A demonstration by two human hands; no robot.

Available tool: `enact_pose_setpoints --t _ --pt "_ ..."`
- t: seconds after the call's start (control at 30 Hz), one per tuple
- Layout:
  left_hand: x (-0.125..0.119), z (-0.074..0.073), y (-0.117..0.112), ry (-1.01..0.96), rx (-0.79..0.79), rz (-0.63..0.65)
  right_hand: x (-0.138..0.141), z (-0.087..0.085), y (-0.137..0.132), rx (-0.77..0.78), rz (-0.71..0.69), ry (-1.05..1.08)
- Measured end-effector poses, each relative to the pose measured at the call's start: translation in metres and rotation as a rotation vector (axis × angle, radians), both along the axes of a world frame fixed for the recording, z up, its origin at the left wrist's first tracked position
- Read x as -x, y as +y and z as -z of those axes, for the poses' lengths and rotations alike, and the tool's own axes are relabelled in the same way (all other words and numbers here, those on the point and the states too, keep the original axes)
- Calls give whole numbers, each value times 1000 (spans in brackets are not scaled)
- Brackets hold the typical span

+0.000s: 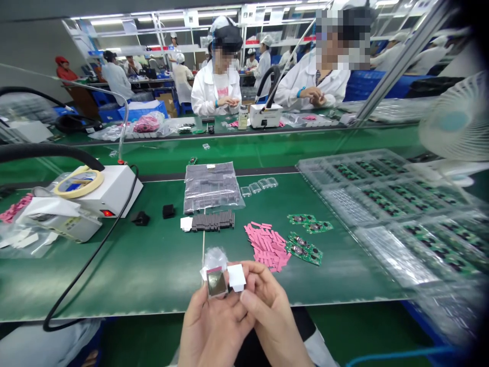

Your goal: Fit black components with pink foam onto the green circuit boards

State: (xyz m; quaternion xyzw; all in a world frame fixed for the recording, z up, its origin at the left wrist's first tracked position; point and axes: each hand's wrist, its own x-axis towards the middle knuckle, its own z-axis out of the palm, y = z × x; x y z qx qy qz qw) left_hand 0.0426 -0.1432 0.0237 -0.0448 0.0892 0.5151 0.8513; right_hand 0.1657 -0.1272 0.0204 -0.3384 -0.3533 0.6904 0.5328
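The small screen [217, 283] is in the left hand [216, 326], pinched above the worktop [133, 275], its face up towards the wearer; its long axis runs away, far end leaning slightly left. Just beside it, the right hand [269, 300] grips a white piece [237, 278]. The green surface carries pink strips [265, 247] and circuit boards [305, 250]; beyond are people in white coats [200, 92] under tube lights [107, 21].

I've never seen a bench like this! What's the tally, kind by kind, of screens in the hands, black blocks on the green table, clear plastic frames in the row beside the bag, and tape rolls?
Small screen, in the left hand: 1
Black blocks: 2
Clear plastic frames: 4
Cream tape roll: 1
Total: 8
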Motion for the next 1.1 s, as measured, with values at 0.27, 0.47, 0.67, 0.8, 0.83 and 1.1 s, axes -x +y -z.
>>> enact_pose_setpoints --t 0.27,0.47,0.67,0.8,0.83,1.1 --pt "-9 2 -1 51 38 18 -8 3 12 -164 99 -87" --pt "-12 4 -2 187 177 -25 -41 -16 19 -662 11 -657" --pt "-14 0 -1 314 224 -68 -45 -45 15 -1014 -79 -1032" --pt "-12 1 -3 372 207 -55 -44 -49 12 -1126 5 -1131" --pt "-12 1 -4 386 198 -59 -45 -49 11 -1145 21 -1150" --pt "-12 5 -5 505 144 -94 -40 -38 7 -1207 161 -1223"
